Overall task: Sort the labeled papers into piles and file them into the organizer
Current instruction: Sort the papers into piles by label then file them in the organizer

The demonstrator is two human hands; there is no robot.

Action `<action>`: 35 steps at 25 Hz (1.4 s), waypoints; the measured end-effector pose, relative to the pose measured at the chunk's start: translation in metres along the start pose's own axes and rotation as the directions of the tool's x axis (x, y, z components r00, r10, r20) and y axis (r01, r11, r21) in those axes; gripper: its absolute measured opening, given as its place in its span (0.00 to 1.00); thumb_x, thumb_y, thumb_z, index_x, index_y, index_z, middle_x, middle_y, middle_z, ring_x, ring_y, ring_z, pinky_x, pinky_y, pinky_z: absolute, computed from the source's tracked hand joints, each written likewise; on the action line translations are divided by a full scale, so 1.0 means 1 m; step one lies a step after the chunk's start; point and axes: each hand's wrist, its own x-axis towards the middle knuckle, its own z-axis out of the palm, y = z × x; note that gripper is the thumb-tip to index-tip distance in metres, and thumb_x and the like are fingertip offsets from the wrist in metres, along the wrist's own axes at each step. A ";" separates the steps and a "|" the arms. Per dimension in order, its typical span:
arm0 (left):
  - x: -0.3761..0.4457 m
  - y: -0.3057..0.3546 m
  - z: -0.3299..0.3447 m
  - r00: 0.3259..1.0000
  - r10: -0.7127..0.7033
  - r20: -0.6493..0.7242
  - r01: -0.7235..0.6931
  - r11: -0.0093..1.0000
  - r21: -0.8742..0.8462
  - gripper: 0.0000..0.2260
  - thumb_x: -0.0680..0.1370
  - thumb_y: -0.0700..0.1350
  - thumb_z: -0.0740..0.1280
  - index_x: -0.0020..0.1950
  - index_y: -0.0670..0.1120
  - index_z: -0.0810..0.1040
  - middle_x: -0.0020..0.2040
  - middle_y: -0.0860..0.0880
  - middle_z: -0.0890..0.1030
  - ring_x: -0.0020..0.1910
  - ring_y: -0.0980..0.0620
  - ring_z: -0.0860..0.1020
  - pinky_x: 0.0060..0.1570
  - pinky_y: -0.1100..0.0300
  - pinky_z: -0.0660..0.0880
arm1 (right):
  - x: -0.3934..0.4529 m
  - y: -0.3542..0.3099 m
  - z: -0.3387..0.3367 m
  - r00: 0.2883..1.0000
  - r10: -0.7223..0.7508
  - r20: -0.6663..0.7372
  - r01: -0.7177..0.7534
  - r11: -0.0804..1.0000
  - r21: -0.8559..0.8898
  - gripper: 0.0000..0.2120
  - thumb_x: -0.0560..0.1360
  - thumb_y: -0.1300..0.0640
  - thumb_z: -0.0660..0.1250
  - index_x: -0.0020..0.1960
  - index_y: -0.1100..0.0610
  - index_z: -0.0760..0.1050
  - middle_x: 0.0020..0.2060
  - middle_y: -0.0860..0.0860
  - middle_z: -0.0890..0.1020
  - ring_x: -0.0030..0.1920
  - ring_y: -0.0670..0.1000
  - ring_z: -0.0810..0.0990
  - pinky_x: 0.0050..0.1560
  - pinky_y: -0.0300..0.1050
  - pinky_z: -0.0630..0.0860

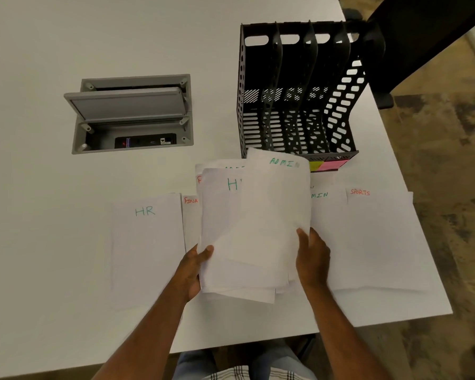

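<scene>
Several loose sheets make up the stack of papers (247, 229) we hold in front of the organizer (299, 89), lifted above the table (39, 242). From the head view, our left hand (195, 270) is curled around the stack's lower left edge, thumb on top, and our right hand (311, 259) pinches the right edge of the top sheet, marked ADMIN in green; a sheet beneath it shows the start of an H. We judge these papers light, thin and floppy, liable to slide over one another and fan out, as they already do at the bottom corner. The safest hold seems to be at the side edges near the bottom, thumb above and fingers below, taking one sheet at a time.

Nearer us than the organizer, four piles lie flat on the table: HR pile (147, 242) farthest left, then a pile reading FINA (190, 215), mostly hidden by the stack, then an ADMIN pile (329, 215), then the SPORTS pile (381, 237) directly below the organizer's right end. All are white sheets with handwritten headings in green or red. We can see no sheets in the organizer's slots
</scene>
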 end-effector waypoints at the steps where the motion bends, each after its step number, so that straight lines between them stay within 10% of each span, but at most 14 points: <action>1: 0.001 0.000 -0.003 1.000 0.003 -0.006 -0.003 1.000 0.007 0.17 0.77 0.43 0.70 0.66 0.44 0.77 0.55 0.44 0.86 0.51 0.46 0.86 0.42 0.54 0.83 | 0.004 0.005 -0.005 0.999 -0.020 -0.051 0.017 0.998 -0.058 0.16 0.82 0.48 0.59 0.60 0.58 0.78 0.53 0.53 0.83 0.52 0.50 0.81 0.49 0.33 0.72; 12: 0.010 0.000 -0.028 0.997 -0.002 -0.079 0.004 1.000 0.016 0.19 0.77 0.44 0.70 0.67 0.42 0.76 0.55 0.42 0.86 0.51 0.43 0.85 0.43 0.53 0.83 | 0.046 0.082 -0.049 0.998 0.046 -0.053 -0.066 0.878 -0.474 0.34 0.71 0.55 0.75 0.71 0.59 0.64 0.63 0.62 0.75 0.62 0.66 0.73 0.58 0.63 0.73; 16: 0.005 -0.006 -0.017 0.997 -0.015 -0.078 0.015 1.000 0.004 0.19 0.78 0.43 0.69 0.68 0.42 0.76 0.58 0.41 0.85 0.54 0.41 0.84 0.45 0.51 0.83 | 0.028 0.036 -0.013 0.994 -0.074 0.085 0.081 0.994 -0.079 0.15 0.77 0.51 0.69 0.61 0.54 0.73 0.54 0.52 0.79 0.55 0.57 0.79 0.51 0.45 0.77; 19: -0.001 -0.002 -0.012 0.997 -0.004 -0.076 0.006 1.000 0.019 0.15 0.79 0.42 0.68 0.66 0.42 0.77 0.54 0.43 0.86 0.51 0.44 0.85 0.43 0.53 0.83 | 0.003 -0.010 0.028 0.943 0.030 0.332 -0.056 0.996 0.070 0.21 0.73 0.44 0.73 0.61 0.50 0.70 0.52 0.45 0.77 0.51 0.47 0.78 0.48 0.38 0.74; 24: -0.019 0.018 -0.039 0.998 0.004 -0.055 -0.004 1.000 0.003 0.12 0.79 0.42 0.68 0.63 0.43 0.79 0.55 0.43 0.86 0.51 0.45 0.86 0.45 0.52 0.83 | -0.021 -0.043 0.057 0.975 0.043 0.219 -0.072 0.989 0.127 0.17 0.72 0.52 0.76 0.52 0.53 0.68 0.34 0.47 0.74 0.31 0.43 0.73 0.33 0.30 0.70; 35: -0.071 0.055 -0.175 0.989 0.068 -0.129 -0.083 0.990 -0.111 0.15 0.78 0.44 0.69 0.65 0.46 0.78 0.58 0.44 0.85 0.54 0.45 0.85 0.44 0.52 0.83 | -0.096 -0.107 0.128 0.969 -0.184 0.166 0.156 0.974 0.166 0.20 0.83 0.53 0.61 0.33 0.47 0.63 0.26 0.42 0.69 0.28 0.40 0.71 0.29 0.27 0.66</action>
